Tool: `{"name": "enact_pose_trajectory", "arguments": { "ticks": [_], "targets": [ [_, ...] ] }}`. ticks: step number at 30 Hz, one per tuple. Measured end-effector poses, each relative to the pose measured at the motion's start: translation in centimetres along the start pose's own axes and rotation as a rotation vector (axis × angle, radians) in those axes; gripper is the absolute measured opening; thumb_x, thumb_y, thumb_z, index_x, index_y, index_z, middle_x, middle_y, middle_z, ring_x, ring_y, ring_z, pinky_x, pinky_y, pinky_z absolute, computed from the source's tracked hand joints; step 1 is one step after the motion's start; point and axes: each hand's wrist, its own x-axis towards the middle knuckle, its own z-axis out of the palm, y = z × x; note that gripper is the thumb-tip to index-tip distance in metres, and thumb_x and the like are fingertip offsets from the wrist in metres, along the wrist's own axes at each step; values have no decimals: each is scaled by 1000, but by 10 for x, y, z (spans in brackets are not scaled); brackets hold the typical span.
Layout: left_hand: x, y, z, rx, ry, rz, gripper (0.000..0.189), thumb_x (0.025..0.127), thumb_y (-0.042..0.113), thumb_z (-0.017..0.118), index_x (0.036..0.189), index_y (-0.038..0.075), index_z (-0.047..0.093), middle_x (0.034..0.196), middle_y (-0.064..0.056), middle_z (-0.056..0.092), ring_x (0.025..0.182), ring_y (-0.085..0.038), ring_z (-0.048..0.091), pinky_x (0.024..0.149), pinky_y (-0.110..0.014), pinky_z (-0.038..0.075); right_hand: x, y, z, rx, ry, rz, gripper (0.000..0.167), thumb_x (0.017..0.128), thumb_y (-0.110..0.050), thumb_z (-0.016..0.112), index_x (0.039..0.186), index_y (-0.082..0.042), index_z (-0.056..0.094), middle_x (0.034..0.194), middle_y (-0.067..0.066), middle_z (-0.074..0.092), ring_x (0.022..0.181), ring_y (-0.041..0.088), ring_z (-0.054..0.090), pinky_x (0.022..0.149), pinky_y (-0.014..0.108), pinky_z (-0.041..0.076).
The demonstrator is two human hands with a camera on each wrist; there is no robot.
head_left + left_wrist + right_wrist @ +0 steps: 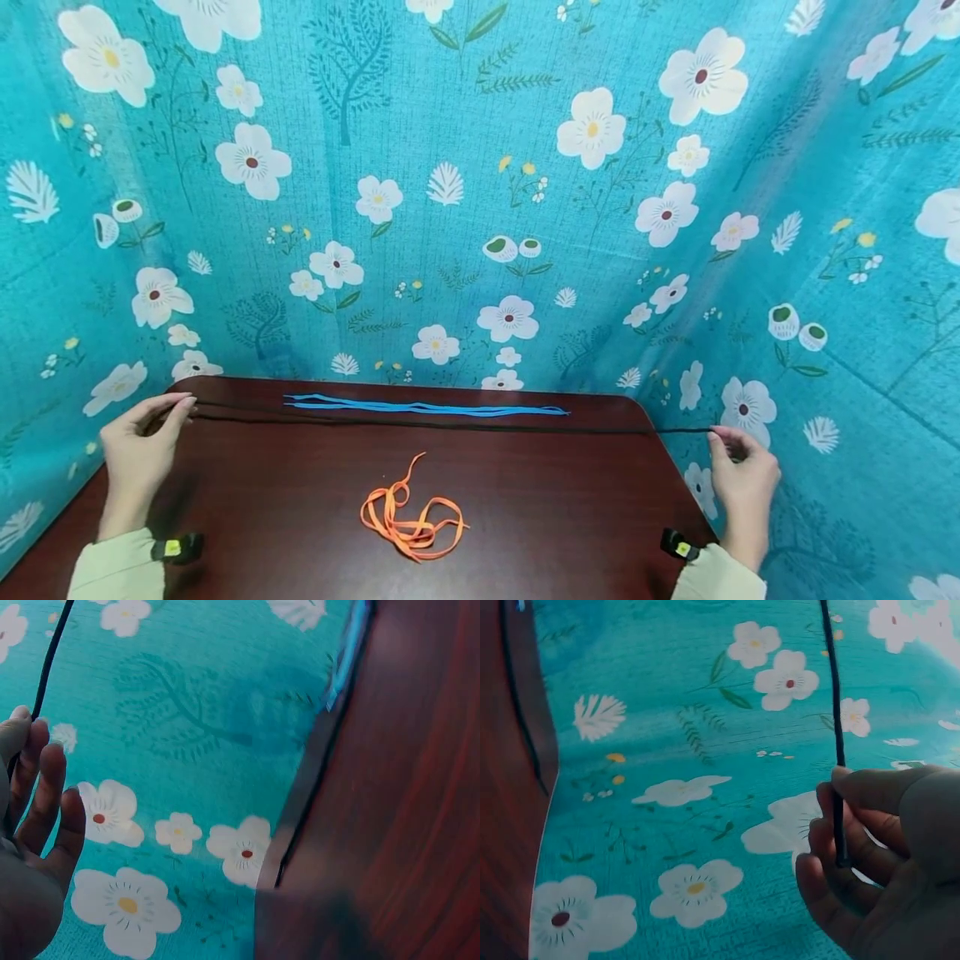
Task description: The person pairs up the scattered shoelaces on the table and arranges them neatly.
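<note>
A long black cord, like a shoelace, is stretched nearly straight between both hands across the far part of the table. My left hand pinches it between thumb and forefinger at the left end; in the left wrist view the other fingers extend loosely. At the other end my right hand pinches it, and a short tip hangs below the thumb in the right wrist view. Another black cord lies along the table's far side. Just behind the stretched cord, blue laces lie lengthwise.
An orange lace sits in a loose tangle on the dark reddish-brown table, nearer to me. Teal flowered cloth hangs behind the table and along its sides. Each wrist wears a small black device with a yellow label.
</note>
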Motion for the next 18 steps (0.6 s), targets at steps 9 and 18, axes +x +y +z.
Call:
{"name": "enact_pose_trajectory", "arguments": {
  "ticks": [9,18],
  "targets": [
    [5,-16,-14,151,-208,73,26,102,7,60,123,-6,69,89,31,62,79,15,60,70,-3,45,15,18,8,-1,-57,-186,19,100,-19,66,108,-4,75,100,13,71,75,-12,49,65,6,40],
    [20,-36,-22,274,-382,8,37,102,24,63,124,-6,68,84,14,74,72,17,60,60,-12,46,27,38,23,11,-131,-300,15,99,-15,67,105,-2,74,99,15,71,78,-12,50,67,4,41]
  ]
}}
